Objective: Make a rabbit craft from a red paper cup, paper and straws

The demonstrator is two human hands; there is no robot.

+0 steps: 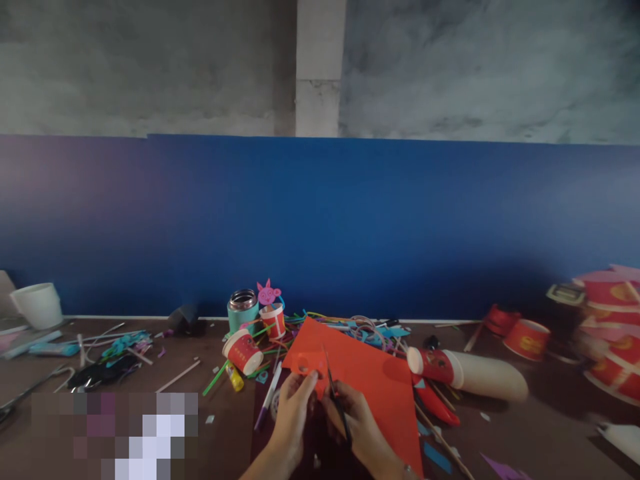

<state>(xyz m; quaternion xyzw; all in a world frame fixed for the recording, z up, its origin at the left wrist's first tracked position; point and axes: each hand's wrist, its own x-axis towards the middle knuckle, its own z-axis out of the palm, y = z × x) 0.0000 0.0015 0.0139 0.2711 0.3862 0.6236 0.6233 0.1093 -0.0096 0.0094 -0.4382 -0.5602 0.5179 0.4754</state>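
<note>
Your left hand (293, 408) pinches a bit of orange-red paper (303, 365) at twelve o'clock of its fingers; your right hand (357, 420) grips scissors (341, 408), blades pointing nearly to twelve. From your hands, a large sheet (373, 373) lies at one o'clock, a tipped cup (244, 353) at ten, a blue partition (320, 227) at twelve.
</note>
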